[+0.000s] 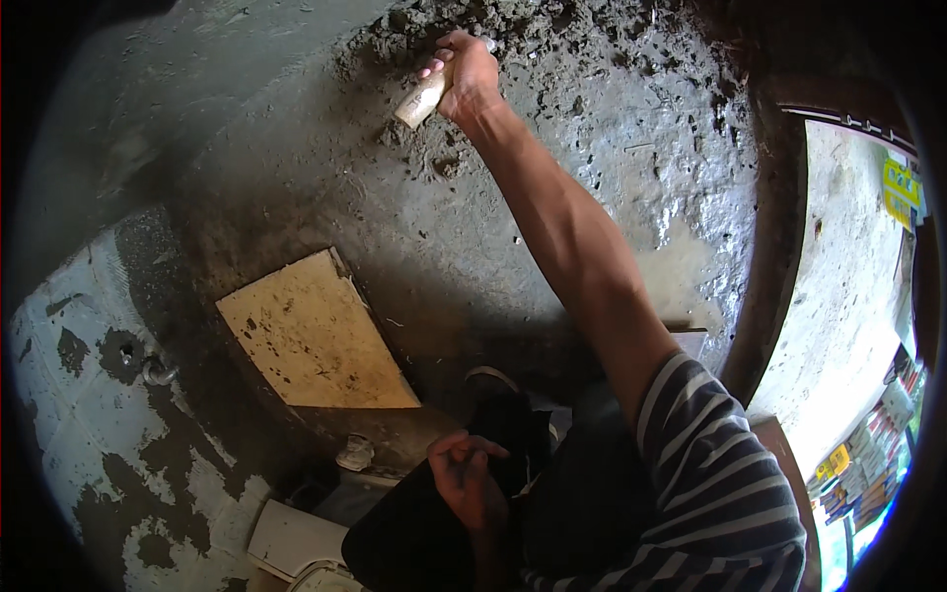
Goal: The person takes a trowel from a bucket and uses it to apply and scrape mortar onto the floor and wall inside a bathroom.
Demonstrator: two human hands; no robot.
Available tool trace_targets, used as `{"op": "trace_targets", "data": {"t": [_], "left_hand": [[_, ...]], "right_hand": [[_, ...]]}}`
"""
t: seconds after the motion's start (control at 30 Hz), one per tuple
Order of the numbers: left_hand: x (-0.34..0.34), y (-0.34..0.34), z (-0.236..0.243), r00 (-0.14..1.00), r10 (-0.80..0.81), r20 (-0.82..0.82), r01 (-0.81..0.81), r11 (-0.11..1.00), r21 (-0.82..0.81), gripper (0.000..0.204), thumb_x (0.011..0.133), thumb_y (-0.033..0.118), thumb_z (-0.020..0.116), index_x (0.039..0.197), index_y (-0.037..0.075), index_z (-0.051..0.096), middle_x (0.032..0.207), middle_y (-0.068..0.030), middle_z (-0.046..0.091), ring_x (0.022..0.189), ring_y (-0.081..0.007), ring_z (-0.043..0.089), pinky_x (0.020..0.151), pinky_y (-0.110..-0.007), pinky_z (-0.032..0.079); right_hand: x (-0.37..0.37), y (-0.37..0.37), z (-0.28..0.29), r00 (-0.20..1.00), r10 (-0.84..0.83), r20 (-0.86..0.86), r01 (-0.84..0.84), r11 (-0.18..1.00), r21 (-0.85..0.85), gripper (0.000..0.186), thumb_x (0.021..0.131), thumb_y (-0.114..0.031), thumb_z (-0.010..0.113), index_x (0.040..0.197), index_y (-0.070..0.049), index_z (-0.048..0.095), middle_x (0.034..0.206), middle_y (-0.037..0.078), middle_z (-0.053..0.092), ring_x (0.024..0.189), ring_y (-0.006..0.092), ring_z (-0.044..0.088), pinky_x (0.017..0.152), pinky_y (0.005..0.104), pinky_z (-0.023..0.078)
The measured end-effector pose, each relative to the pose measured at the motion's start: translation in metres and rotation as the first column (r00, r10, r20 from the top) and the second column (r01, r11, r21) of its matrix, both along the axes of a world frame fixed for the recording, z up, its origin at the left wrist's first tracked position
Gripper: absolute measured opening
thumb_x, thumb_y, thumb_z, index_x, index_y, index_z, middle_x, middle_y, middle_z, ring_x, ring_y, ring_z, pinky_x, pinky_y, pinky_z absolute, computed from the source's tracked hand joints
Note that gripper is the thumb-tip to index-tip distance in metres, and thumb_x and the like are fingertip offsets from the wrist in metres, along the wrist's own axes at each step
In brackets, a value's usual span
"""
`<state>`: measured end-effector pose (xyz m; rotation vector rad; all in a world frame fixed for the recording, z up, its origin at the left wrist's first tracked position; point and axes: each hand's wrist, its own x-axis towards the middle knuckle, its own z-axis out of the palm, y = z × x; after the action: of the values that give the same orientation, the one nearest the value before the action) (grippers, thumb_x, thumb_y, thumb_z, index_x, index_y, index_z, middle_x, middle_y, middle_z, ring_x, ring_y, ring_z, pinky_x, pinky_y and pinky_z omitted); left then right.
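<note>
My right hand [469, 79] is stretched far forward, its fingers wrapped around the pale wooden handle of a trowel [422, 105]. The blade is hidden behind the hand and among the lumps of wet grey mortar [552, 35]. Close to my body, my left hand [469, 479] hovers over my dark trousers. Its fingers are loosely bent and apart, and nothing shows in them. A stained yellowish board [321, 335] lies tilted ahead and to the left of that hand.
At the left is a wall of pale tiles [89, 424] patched with mortar, with a metal pipe fitting [158, 370] on it. A white toilet-like fixture [296, 541] stands at lower left. Along the right runs a doorway edge [779, 247], with stacked packages [873, 444] beyond it.
</note>
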<state>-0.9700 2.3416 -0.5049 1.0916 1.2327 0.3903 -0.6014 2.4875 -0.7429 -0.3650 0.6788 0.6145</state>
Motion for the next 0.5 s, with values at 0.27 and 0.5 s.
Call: {"op": "trace_targets", "data": {"t": [0.27,0.5], "left_hand": [[0.008,0.005,0.016,0.999,-0.043,0.02,0.045,0.996,-0.077,0.033,0.081,0.002,0.054,0.113,0.0,0.047,0.082,-0.0105,0.055,0.074,-0.0203,0.056,0.074,-0.033,0.045],[0.013,-0.006,0.139,0.989,-0.146,-0.039,0.141,0.984,-0.111,0.034,0.082,0.003,0.051,0.115,0.001,0.045,0.077,-0.0108,0.055,0.072,-0.019,0.054,0.07,-0.03,0.045]], "right_hand": [[-0.037,-0.049,0.021,0.981,0.135,0.138,-0.1,0.968,-0.23,0.009,0.081,-0.004,0.053,0.076,-0.005,0.046,0.057,0.002,0.04,0.045,0.0137,0.041,0.043,0.0323,0.042],[-0.081,-0.147,0.121,0.925,0.377,0.042,-0.358,0.905,-0.227,0.011,0.08,-0.006,0.056,0.072,-0.006,0.049,0.053,0.0,0.039,0.043,0.0143,0.042,0.044,0.032,0.042]]}}
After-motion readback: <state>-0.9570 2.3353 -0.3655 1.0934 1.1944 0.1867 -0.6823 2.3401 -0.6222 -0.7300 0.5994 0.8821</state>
